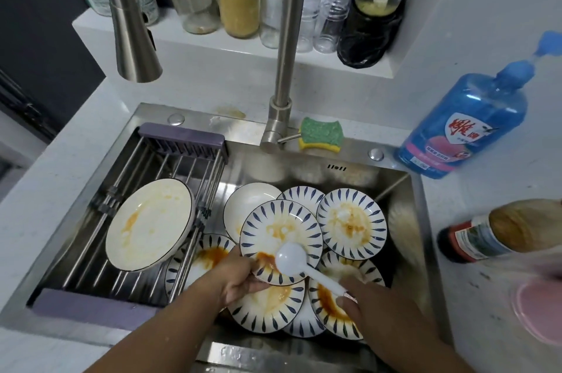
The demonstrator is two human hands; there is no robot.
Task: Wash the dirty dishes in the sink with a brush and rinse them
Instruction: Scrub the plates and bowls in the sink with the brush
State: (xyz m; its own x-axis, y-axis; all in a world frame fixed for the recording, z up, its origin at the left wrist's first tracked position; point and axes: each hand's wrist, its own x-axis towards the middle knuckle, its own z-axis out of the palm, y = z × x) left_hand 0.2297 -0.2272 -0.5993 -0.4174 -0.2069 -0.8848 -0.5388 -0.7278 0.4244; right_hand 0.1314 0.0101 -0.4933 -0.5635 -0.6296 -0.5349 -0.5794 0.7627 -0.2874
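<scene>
- Only the head view is on offer. It looks down on a stainless steel sink (404, 220) set below a tall brushed-steel tap (286, 68). No water shows at the spout, so rinsing looks not yet begun.
- In the basin, straight in front of the tap's base, lies a heap of round white plates with blue leaf strokes (351, 220). They overlap and are smeared with brown-orange sauce.
- The left hand (240, 275), nearer me than the tap, has its fingers curled round the near rim of the topmost blue-leaf plate (281, 229). It seems to hold the plate steady, clear of the pile, for scrubbing.
- The right hand (374, 302), in front of and right of the tap, is clenched round the handle of a white plastic round-headed brush (290, 258). The head rests on that plate's sauce stain, which I judge to be where the scrubbing falls.
- In front of and left of the tap, a plain white dark-rimmed plate (149, 223), still stained, leans on a steel-rod drain rack with purple ends (182, 141).
- Just right of the tap's base sits a green-and-yellow sponge (320, 134). Farther right stands a blue detergent bottle (462, 129), handy for soap.
</scene>
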